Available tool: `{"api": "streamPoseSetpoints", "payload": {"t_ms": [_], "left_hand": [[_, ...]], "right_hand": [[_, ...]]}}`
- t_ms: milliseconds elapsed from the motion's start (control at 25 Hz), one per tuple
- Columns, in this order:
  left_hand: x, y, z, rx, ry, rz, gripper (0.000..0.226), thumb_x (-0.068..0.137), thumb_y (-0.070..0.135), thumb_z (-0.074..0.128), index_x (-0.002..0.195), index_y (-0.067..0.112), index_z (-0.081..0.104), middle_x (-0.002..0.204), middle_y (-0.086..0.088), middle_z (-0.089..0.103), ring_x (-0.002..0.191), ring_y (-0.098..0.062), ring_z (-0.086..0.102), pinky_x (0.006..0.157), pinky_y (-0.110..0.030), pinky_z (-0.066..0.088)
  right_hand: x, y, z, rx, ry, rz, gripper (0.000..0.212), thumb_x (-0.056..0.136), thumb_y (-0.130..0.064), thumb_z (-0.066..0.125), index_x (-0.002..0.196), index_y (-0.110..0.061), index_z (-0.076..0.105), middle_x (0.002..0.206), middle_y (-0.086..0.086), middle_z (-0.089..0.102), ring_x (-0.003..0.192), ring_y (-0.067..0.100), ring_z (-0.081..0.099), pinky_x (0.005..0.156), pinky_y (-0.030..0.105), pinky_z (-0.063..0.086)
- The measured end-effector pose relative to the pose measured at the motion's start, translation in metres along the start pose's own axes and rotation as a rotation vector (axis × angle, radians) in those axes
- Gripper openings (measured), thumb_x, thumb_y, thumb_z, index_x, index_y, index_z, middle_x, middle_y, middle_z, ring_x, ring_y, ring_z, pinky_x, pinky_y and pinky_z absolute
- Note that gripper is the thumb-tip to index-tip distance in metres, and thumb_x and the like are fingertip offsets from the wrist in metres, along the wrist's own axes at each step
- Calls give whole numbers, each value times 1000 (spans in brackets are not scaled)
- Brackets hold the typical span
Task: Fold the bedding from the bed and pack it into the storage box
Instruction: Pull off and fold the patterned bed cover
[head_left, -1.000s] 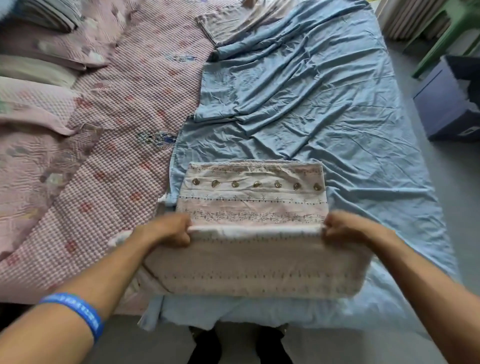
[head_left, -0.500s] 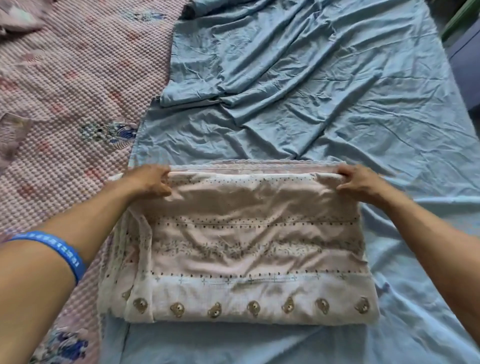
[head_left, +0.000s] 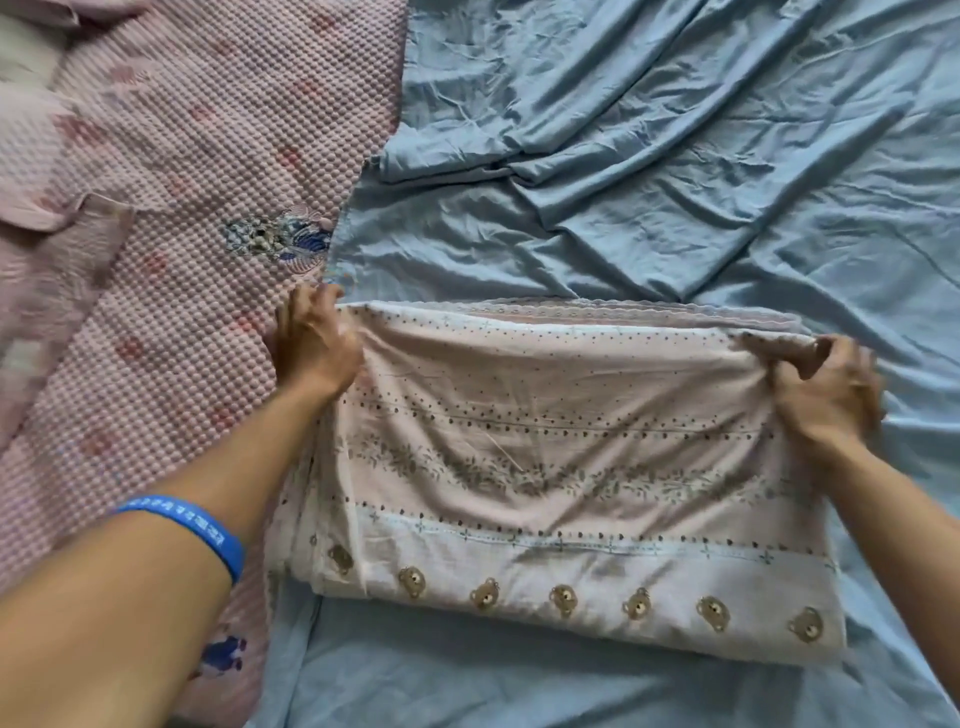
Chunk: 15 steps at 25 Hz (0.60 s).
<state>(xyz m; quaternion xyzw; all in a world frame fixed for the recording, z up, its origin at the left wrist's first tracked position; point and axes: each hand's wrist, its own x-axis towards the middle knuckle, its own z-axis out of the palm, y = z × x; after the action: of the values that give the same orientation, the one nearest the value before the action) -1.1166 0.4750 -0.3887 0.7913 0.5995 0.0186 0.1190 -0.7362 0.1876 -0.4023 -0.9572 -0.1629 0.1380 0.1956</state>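
My left hand (head_left: 311, 345) and right hand (head_left: 826, 392) each grip a far corner of one folded pink sheet (head_left: 561, 467), seven bear motifs on its near hem, lying on the blue sheet (head_left: 675, 156) at 6 o'clock; wristband (head_left: 182, 525) print unreadable.

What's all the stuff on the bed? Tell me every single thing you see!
folded teddy-bear sheet: one, pale pink and white with brown bears along the near edge, lying on the blue sheet
blue sheet: one, light blue, wrinkled, spread over the right side of the bed
bumpy quilt: one, pink with small flower patches, on the left side
pillow: one, pale, far left corner, mostly cut off
wristband: one, blue, on the left forearm
left hand: one, gripping the folded sheet's far left corner
right hand: one, gripping its far right corner
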Motion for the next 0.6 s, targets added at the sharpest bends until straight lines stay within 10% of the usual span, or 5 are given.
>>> {"api": "streamPoseSetpoints", "payload": {"t_ms": [160, 320, 600], "left_hand": [[-141, -29, 20, -42, 44, -93, 56, 75, 31, 65, 127, 19, 47, 124, -9, 50, 108, -29, 49, 89, -47, 45], [-250, -72, 32, -231, -11, -425, 49, 75, 37, 74, 114, 12, 58, 104, -10, 66, 97, -32, 62, 80, -40, 50], [-280, -93, 28, -872, 31, -552, 40, 68, 37, 85, 96, 28, 58, 92, 4, 65, 86, -15, 65, 76, -33, 54]], "right_hand": [[-106, -57, 44, -115, 52, -361, 56, 77, -26, 46, 133, -21, 46, 143, 9, 44, 129, 35, 41, 101, 47, 31], [-212, -143, 114, 106, -481, -737, 26, 91, -16, 59, 117, -15, 62, 101, 7, 70, 90, 27, 64, 72, 31, 44], [-257, -242, 174, 136, -747, -830, 49, 93, -31, 61, 136, -23, 41, 130, 5, 52, 99, 19, 56, 76, 37, 53]]}}
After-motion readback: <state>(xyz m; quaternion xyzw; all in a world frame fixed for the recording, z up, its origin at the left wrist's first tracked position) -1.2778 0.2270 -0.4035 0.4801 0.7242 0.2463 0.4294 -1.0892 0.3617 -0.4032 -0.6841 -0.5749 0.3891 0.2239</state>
